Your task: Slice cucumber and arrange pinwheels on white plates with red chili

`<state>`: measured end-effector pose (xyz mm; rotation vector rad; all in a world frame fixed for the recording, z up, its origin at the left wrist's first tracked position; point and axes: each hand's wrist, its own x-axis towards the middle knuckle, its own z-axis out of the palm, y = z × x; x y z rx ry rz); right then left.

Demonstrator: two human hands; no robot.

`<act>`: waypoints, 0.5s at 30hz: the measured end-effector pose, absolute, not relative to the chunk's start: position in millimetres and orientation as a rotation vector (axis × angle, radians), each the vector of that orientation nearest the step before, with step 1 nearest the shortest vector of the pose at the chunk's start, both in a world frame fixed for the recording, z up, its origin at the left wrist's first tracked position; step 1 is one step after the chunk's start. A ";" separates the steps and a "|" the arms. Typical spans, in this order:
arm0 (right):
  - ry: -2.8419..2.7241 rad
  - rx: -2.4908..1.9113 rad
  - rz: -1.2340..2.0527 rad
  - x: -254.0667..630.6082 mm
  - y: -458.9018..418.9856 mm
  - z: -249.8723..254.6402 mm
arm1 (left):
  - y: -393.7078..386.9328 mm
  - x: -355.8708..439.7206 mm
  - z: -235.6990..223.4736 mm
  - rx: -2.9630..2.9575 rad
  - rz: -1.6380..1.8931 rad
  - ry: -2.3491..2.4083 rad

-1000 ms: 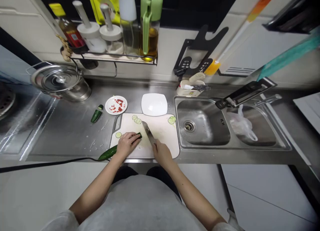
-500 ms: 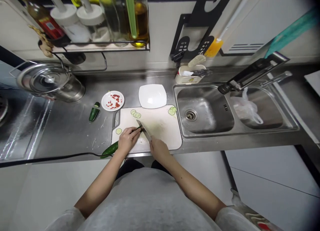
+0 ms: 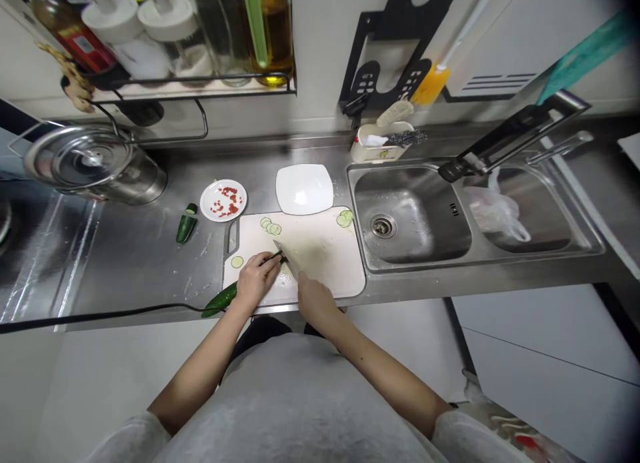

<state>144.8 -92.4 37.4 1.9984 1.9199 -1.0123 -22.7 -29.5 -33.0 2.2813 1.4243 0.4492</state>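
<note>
My left hand (image 3: 254, 279) is closed over a dark green cucumber (image 3: 219, 300), which slants across the cutting board's front left corner. Its middle is hidden under the palm, and a dark end shows past the fingertips. In my right hand (image 3: 316, 303) is a kitchen knife (image 3: 287, 259), its blade pointing away from me, right beside those fingertips. Beneath lies a white cutting board (image 3: 330, 266), wet in places. Thin cucumber slices (image 3: 271, 226) overlap near its back edge, one single slice (image 3: 237, 262) lies at left, and more slices (image 3: 345, 218) sit at the back right corner.
Behind the board stands a white square plate (image 3: 304, 189). Left of it are a round plate (image 3: 204, 201) with red pieces and a cut cucumber piece (image 3: 186, 227). A steel pot (image 3: 143, 183) is farther left. The double sink (image 3: 415, 246) adjoins on the right. A black cable (image 3: 125, 311) runs along the counter edge.
The knife blade has shifted slightly at the cucumber's end, with my right hand a little farther left. My left hand stays nearly in place. The whole view has moved slightly.
</note>
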 end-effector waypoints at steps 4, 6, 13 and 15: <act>1.926 1.975 -1.033 143.1 -87.5 39.7 | -30.4 -22.8 -34.1 2.296 0.447 1.432; 1.917 1.967 -1.050 143.0 -86.5 43.5 | -31.1 -22.7 -34.3 2.323 0.472 1.430; 1.850 1.912 -1.136 144.1 -83.8 49.8 | -30.1 -23.7 -38.6 2.400 0.605 1.379; 1.865 1.927 -1.139 144.2 -82.2 48.4 | -29.7 -24.2 -40.5 2.410 0.608 1.373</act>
